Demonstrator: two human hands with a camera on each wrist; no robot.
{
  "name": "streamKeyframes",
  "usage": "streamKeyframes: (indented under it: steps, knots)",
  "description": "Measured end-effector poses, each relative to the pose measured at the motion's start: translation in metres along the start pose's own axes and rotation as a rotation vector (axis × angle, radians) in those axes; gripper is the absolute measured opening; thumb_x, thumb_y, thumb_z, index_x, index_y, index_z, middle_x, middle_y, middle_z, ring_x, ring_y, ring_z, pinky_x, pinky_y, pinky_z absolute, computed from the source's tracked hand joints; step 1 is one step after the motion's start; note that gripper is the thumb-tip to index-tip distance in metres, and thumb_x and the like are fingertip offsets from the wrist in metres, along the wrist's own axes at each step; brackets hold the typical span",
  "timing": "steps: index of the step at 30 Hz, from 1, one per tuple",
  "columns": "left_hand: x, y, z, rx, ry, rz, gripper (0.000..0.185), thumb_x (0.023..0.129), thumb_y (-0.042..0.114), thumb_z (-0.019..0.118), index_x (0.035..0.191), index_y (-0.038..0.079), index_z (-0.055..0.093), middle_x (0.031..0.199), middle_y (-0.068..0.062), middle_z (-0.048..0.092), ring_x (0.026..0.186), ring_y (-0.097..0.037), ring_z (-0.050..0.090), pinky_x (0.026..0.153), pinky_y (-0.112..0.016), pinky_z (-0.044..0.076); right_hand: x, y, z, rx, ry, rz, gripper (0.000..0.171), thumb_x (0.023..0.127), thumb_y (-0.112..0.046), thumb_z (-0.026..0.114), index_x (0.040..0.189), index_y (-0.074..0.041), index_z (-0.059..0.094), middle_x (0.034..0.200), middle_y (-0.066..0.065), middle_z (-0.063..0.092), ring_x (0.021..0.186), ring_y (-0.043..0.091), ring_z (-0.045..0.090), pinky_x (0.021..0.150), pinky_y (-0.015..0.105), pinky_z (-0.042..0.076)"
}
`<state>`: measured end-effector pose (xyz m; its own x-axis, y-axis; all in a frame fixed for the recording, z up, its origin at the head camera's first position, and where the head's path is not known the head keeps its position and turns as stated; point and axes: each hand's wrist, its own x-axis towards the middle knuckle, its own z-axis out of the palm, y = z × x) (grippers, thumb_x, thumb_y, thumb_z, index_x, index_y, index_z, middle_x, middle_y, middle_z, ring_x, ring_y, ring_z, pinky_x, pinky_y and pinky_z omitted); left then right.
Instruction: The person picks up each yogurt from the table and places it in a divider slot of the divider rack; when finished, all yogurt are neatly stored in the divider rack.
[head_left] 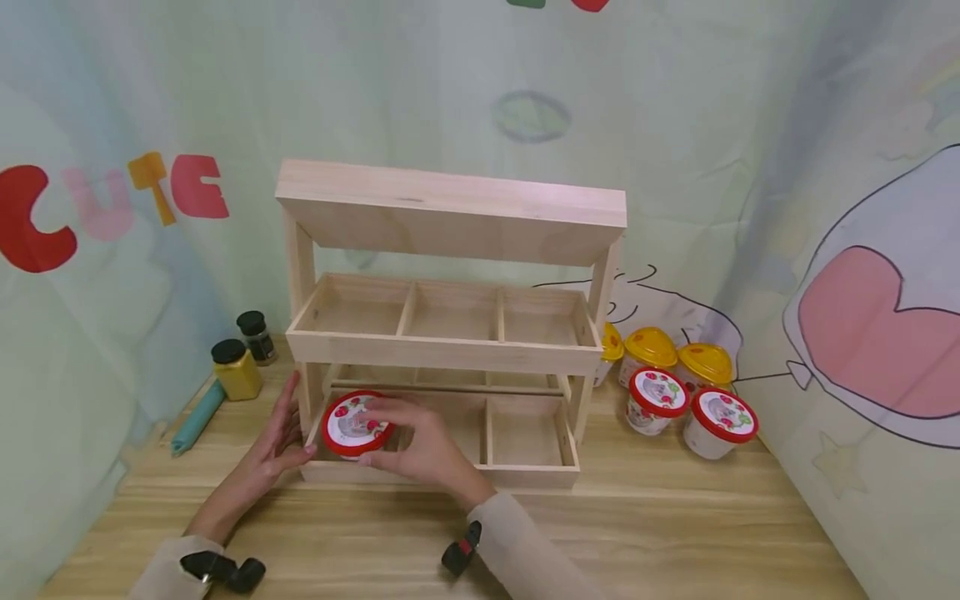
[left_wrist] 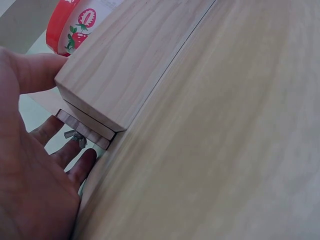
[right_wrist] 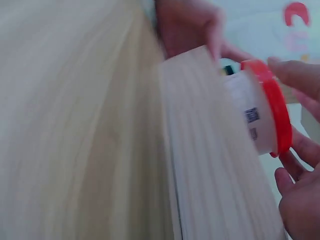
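Tub [head_left: 347,427], red-lidded, is at the left compartment of the wooden stand's [head_left: 450,187] lower tray [head_left: 525,477]; I can't tell whether it touches bottom. I see the right hand [head_left: 427,442] gripping it round the lid. The left hand [head_left: 266,450], fingers loosely extended, touches the tray's corner. Other tubs [head_left: 651,412] stand rightward.

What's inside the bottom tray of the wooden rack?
At its left end, the right hand holds a red-lidded tub. They cover part of the bottom tray; I can't see whether the tub touches its floor.
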<state>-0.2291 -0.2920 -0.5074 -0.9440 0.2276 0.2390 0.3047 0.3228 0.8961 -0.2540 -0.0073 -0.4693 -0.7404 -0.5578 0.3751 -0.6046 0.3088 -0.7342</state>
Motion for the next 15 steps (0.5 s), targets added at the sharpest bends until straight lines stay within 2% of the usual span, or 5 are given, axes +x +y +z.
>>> streamKeyframes:
  steps: [3, 6, 9, 12, 15]
  knots:
    - [0.0, 0.0, 0.001, -0.022, 0.004, -0.01, 0.117, 0.096, 0.004, 0.069, 0.172, 0.039, -0.013, 0.175, -0.035, 0.005, 0.151, -0.07, 0.013, 0.127, -0.073, 0.024, -0.001, 0.002, -0.005, 0.23, 0.029, 0.104, 0.055, 0.087, -0.026, 0.091, 0.139, -0.028, 0.074, 0.147, -0.011, 0.069, 0.14, 0.013, 0.059, 0.122, 0.053, 0.044]
    - [0.0, 0.0, 0.002, -0.037, 0.008, -0.006, 0.117, 0.096, 0.003, 0.069, 0.172, 0.039, -0.012, 0.175, -0.036, 0.005, 0.151, -0.069, 0.013, 0.11, -0.091, 0.016, -0.003, 0.003, -0.013, 0.304, 0.045, 0.177, 0.054, 0.089, -0.032, 0.088, 0.141, -0.032, 0.072, 0.145, -0.018, 0.068, 0.142, 0.012, 0.056, 0.124, 0.063, 0.036]
    - [0.0, 0.0, 0.003, -0.017, 0.009, 0.011, 0.115, 0.097, 0.004, 0.069, 0.172, 0.038, -0.012, 0.175, -0.036, 0.008, 0.16, -0.045, 0.025, 0.13, -0.056, 0.031, -0.008, 0.004, -0.021, 0.291, 0.064, 0.193, 0.054, 0.091, -0.034, 0.086, 0.142, -0.031, 0.07, 0.145, -0.016, 0.068, 0.144, 0.013, 0.054, 0.125, 0.064, 0.033]
    - [0.001, -0.001, 0.002, -0.012, 0.004, 0.037, 0.113, 0.098, 0.004, 0.068, 0.173, 0.037, -0.011, 0.175, -0.036, 0.008, 0.152, 0.001, 0.031, 0.112, -0.012, 0.034, -0.013, 0.003, -0.028, 0.253, 0.086, 0.183, 0.055, 0.092, -0.034, 0.085, 0.144, -0.027, 0.068, 0.146, -0.009, 0.069, 0.143, 0.018, 0.056, 0.124, 0.06, 0.037]
    - [-0.002, -0.002, 0.001, -0.017, 0.003, 0.051, 0.113, 0.098, 0.003, 0.068, 0.173, 0.036, -0.011, 0.173, -0.037, 0.008, 0.134, 0.021, 0.028, 0.1, -0.003, 0.031, -0.021, 0.001, -0.033, 0.216, 0.098, 0.165, 0.057, 0.091, -0.033, 0.085, 0.144, -0.021, 0.067, 0.144, -0.002, 0.071, 0.14, 0.023, 0.059, 0.121, 0.056, 0.042]
